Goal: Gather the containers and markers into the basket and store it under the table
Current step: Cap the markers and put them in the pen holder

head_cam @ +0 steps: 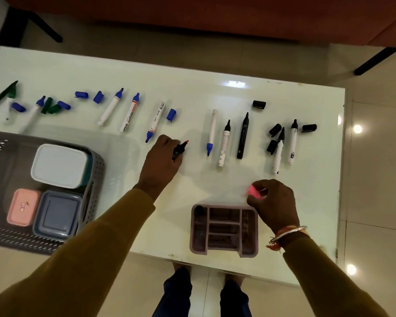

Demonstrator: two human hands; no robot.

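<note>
The containers already sit in the grey basket (96,172) at the near left of the desk (192,92), so it looks like the markers' turn. The left hand (161,161) is curled round a black marker (180,149) at mid-desk, its long axis slanting from near-left to far-right, bare red tip pointing far and right. The right hand (273,200), just beyond the compartment organiser (224,229), pinches a pink cap (253,191). Next, I'd guess, cap and tip must be lined up and pressed together; for now they are well apart
</note>
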